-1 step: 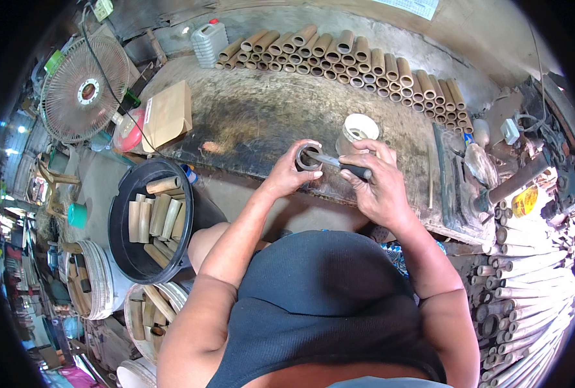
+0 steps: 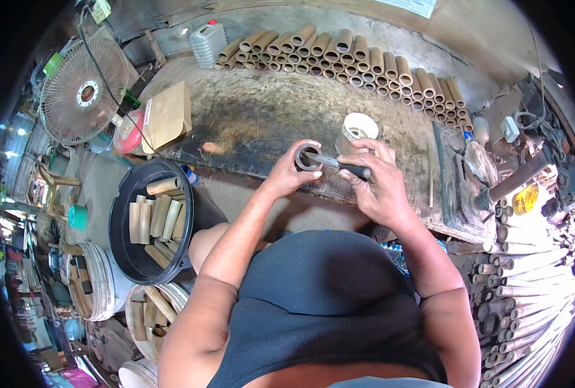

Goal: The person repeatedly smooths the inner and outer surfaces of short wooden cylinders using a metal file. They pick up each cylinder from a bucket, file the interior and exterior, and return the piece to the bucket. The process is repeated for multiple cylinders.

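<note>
- I have the left grip curled round a tube, its open mouth facing up at my camera, its long axis foreshortened away from me.
- My right grip pinches a knife, its long axis running leftward, blade pointing into that mouth.
- Just beyond the right grip, a cup stands on the table.

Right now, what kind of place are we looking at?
Probably a workshop: cut bamboo-like tubes are stacked on the worn workbench, more pieces lie in a black tub, and the right hand holds a dark-handled tool at a short tube.
</note>
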The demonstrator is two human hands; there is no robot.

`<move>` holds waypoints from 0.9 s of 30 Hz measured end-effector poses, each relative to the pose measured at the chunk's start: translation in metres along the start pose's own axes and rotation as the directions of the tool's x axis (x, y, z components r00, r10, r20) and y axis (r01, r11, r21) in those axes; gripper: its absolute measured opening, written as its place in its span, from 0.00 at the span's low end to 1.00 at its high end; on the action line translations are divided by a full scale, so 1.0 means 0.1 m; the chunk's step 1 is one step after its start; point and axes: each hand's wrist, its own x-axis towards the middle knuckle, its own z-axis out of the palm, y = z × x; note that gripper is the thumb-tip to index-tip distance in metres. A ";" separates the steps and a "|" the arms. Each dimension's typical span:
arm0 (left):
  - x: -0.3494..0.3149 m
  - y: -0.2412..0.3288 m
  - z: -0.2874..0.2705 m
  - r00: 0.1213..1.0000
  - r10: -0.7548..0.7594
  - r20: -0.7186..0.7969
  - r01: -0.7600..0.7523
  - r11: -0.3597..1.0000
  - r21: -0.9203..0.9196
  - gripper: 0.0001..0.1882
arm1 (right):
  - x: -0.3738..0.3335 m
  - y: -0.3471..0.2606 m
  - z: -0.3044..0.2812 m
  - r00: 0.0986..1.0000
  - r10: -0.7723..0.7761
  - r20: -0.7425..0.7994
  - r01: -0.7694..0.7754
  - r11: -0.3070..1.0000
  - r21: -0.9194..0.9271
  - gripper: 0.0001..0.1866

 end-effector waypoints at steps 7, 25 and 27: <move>0.00 -0.08 0.02 0.993 0.112 -0.029 -0.110 0.992 0.067 0.36 | 0.07 0.07 -0.14 0.979 -0.045 0.200 0.034 0.998 0.058 0.14; -0.02 -0.30 0.08 0.999 0.046 -0.018 -0.048 0.985 -0.166 0.38 | 0.00 0.15 0.03 0.995 -0.058 0.085 0.041 0.981 0.190 0.13; -0.03 -0.30 0.09 1.000 0.010 -0.013 -0.011 0.992 -0.123 0.38 | -0.02 0.14 0.06 0.996 -0.052 0.066 0.038 0.981 0.192 0.13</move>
